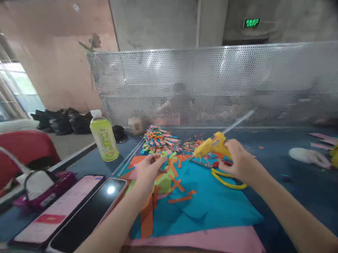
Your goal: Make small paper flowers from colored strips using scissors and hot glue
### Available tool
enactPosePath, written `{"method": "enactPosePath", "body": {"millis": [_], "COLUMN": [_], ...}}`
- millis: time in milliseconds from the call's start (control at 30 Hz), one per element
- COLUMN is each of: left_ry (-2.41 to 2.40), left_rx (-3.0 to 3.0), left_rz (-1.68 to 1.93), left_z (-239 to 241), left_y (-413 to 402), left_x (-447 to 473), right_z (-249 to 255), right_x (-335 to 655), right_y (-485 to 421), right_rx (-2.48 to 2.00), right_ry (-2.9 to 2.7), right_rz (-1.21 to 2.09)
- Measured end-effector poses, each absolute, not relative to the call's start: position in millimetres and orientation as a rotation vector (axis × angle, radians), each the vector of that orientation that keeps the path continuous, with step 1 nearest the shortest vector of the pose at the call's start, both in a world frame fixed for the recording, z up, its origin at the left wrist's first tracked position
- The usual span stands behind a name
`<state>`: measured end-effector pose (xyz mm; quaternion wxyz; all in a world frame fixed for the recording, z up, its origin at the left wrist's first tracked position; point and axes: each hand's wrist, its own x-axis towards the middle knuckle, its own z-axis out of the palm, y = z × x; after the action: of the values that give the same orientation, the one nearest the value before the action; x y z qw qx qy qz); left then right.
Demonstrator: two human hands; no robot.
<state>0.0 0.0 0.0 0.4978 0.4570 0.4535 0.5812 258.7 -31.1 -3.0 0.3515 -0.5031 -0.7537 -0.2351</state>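
Note:
My right hand (237, 159) is wrapped round a yellow hot glue gun (210, 145), its nozzle pointing left and down. My left hand (147, 171) pinches a small light-green cut paper piece (169, 155) close to the nozzle tip; its exact shape is unclear. Below them, orange paper strips (175, 186) and a yellow-green paper piece (163, 183) lie on blue paper sheets (217, 210). Scissors with yellow and red handles (229, 181) rest under the glue gun, their blades partly covered.
A heap of colourful fringed paper (158, 140) sits behind my hands, with scraps beside it. On the left stand a green drink bottle (104, 136) and two phones (89, 215). A perforated metal screen (183, 73) closes off the back; a person is dimly visible through it.

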Motion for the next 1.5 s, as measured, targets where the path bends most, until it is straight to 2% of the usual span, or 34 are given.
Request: {"method": "enactPosePath", "body": {"millis": [167,233,300,367,433,600,733,1033,1233,1500], "left_ry": [0.993,0.961,0.932,0.902,0.868,0.815,0.851,0.991,1.037,1.043], "left_rx": [0.917,0.882,0.869,0.859,0.869,0.946,1.026,1.315,1.444,1.598], "left_rz": [1.354,1.345,1.345,1.34,1.316,1.27,1.327,1.402,1.398,1.368], "left_z": [4,5,6,6,4,-1,-1,-2,-4,-6], "left_y": [-3,-5,-6,-7,-7,-10,-13,-14,-14,-19], "left_x": [4,5,6,6,6,9,13,19,20,21], "right_z": [-22,-29,-32,-29,-23,-16,-18,-11,-13,-14], "right_x": [300,306,304,295,279,218,183,182,181,180], "right_y": [-9,-6,-6,-10,-15,-31,-43,-52,-52,-51], "right_rx": [-2.131,-2.334,-2.424,-2.387,-2.165,-1.335,-1.065,-0.976,-1.107,-1.282], "right_ry": [-1.435,-1.318,-1.256,-1.285,-1.492,-2.221,-2.339,-2.261,-2.187,-2.022], "right_rz": [-0.281,-0.187,-0.247,-0.443,-0.593,-0.205,-0.088,-0.013,-0.031,-0.355]}}
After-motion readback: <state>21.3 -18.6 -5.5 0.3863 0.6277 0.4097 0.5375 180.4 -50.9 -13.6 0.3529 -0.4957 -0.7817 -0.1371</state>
